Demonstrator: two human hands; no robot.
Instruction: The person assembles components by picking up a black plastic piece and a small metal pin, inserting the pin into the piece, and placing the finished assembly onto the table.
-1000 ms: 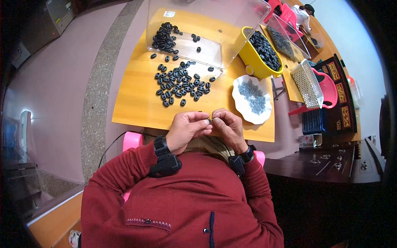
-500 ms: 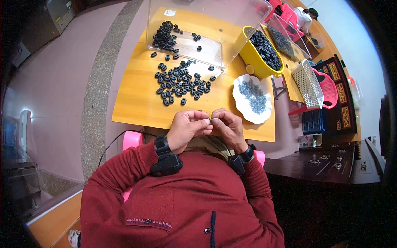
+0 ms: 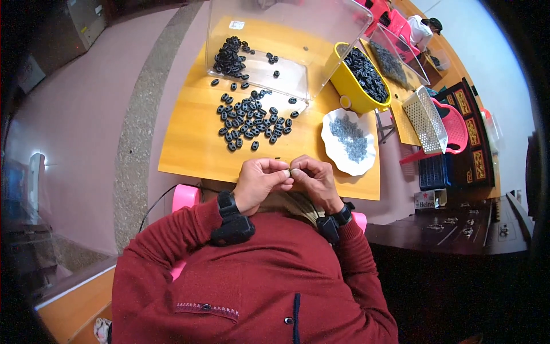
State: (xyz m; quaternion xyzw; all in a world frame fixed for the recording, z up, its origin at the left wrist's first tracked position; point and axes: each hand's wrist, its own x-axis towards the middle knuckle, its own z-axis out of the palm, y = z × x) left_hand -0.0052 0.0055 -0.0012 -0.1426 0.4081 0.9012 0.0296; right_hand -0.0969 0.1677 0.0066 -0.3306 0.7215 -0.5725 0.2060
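Observation:
At the near table edge, my left hand (image 3: 260,182) and my right hand (image 3: 316,180) meet with thumbs and forefingers pinched together. Whatever small thing sits between the fingertips is hidden. Just beyond the fingers lies a tiny dark piece (image 3: 277,158). Farther up the table are scattered black oval pieces with two holes (image 3: 249,120). More of them are heaped (image 3: 231,57) inside a clear plastic bin (image 3: 289,71) standing open toward me. Right of my right hand, a white wavy-edged plate (image 3: 361,169) holds many small translucent grey pieces (image 3: 349,139).
A yellow tub (image 3: 350,94) full of black parts stands at the table's back right. Beyond it are a white perforated basket (image 3: 425,120), a pink chair (image 3: 455,129) and another clear bin (image 3: 395,63). A person in white (image 3: 421,33) sits at the far right.
Both hands stay pinched together near the table edge, with only a slight shift of the fingertips. The whole view has tilted a little, so the table appears slightly lower.

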